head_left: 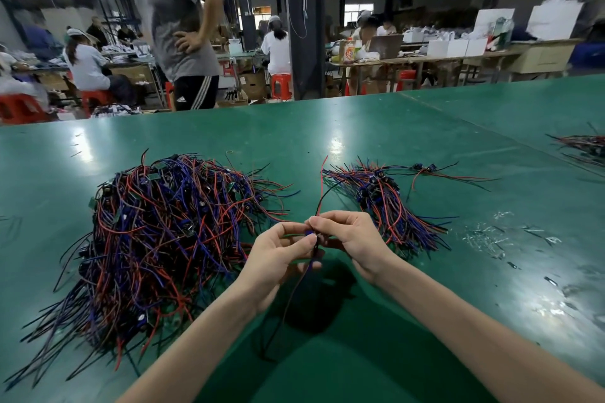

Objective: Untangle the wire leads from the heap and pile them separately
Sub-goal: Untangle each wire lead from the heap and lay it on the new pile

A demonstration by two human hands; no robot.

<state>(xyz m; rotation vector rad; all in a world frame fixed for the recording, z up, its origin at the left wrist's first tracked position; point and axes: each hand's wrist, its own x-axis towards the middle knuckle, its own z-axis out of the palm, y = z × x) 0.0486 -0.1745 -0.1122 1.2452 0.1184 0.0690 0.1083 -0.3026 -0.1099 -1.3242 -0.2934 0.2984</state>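
Note:
A big tangled heap of red, blue and black wire leads (157, 239) covers the left of the green table (425, 141). A smaller, combed pile of leads (383, 199) lies to the right of centre. Between them, held above the table, is a single wire lead (319, 196): its red and black ends rise upward and its dark strands hang down toward me. My left hand (278, 258) pinches this lead from the left at its small blue part. My right hand (353, 239) pinches it from the right, fingertips meeting the left hand's.
Two loose leads (435, 172) lie just beyond the small pile. Another bundle of wires (586, 144) sits at the far right edge. Clear plastic scraps (491, 235) are scattered on the right. A person stands behind the table's far edge; others sit at benches beyond.

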